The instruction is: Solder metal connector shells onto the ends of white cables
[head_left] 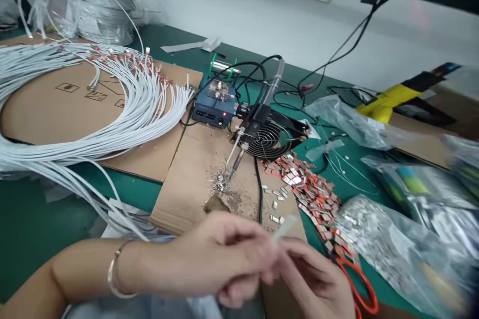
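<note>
My left hand (232, 259), with a silver bracelet at its wrist, is closed in a pinch low in the middle of the view. Against its fingertips press the bent fingers of my right hand (318, 279). From where the fingertips meet sticks a short, whitish, see-through strip (285, 228), blurred by motion; its lower end is hidden by the fingers. Just beyond the hands, the soldering iron tip (235, 163) and a thin feed tube (230, 157) point down at a heap of solder bits (220, 183) on the cardboard (179, 199).
A coil of white cables (149, 124) lies left. Behind the iron are a blue solder feeder (213, 109) and a round fan grille (267, 139). Small orange-and-metal connectors (314, 192), orange-handled scissors (359, 279) and a plastic bag of metal parts (385, 239) lie right.
</note>
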A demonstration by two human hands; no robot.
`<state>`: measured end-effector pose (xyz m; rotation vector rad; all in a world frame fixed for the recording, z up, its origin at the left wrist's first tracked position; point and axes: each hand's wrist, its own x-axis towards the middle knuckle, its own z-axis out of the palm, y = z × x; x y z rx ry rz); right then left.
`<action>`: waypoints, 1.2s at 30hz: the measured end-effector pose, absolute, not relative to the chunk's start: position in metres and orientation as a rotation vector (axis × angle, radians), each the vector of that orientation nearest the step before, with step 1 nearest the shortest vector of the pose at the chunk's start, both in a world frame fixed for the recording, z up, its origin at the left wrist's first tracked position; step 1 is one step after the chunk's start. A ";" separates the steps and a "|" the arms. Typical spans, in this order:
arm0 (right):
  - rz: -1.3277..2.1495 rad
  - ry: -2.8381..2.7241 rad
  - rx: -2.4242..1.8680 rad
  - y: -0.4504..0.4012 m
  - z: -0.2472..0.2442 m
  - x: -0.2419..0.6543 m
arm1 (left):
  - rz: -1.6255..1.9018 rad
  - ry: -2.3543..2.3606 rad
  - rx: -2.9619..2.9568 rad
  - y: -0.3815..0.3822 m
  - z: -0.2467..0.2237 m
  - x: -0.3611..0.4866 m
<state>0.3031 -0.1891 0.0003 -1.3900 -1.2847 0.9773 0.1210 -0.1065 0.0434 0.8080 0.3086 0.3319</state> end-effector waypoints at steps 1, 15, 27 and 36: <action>0.970 -1.290 -1.367 -0.187 -0.001 0.299 | 0.331 0.367 0.791 -0.110 0.031 0.116; 1.325 -1.152 -1.163 -0.166 -0.003 0.257 | 0.272 0.720 1.076 -0.122 0.000 0.092; 1.047 -1.111 -1.177 -0.169 -0.003 0.261 | 0.361 0.711 1.027 -0.112 0.008 0.093; 0.866 -1.394 -1.111 -0.170 -0.001 0.256 | 0.309 0.649 1.161 -0.110 0.002 0.093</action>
